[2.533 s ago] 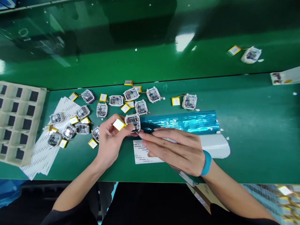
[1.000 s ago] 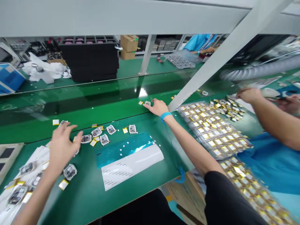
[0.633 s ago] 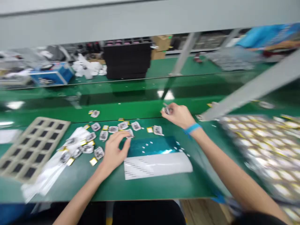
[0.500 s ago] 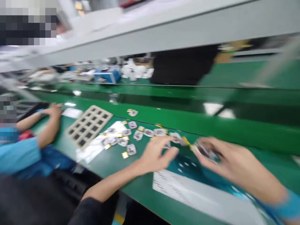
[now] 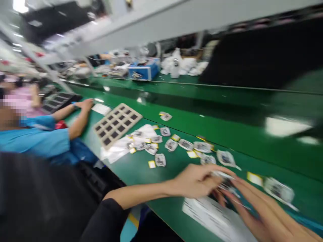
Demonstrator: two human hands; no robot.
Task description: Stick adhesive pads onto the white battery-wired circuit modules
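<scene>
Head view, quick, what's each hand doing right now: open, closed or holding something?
Left hand: closed on a white circuit-board housing.
Right hand: fingers at the same housing; too blurred to tell if closed on it.

No text, label, brand, number or sign is showing clearly enough to be read. The white sheet (image 5: pixel 209 216) is carrying rows of short dark printed marks, slanting across its surface, but they are blurring too much for any letter or number to be made out. The blue box (image 5: pixel 141 72) is showing a pale patch on its front, too smeared to tell whether it is lettering.
</scene>
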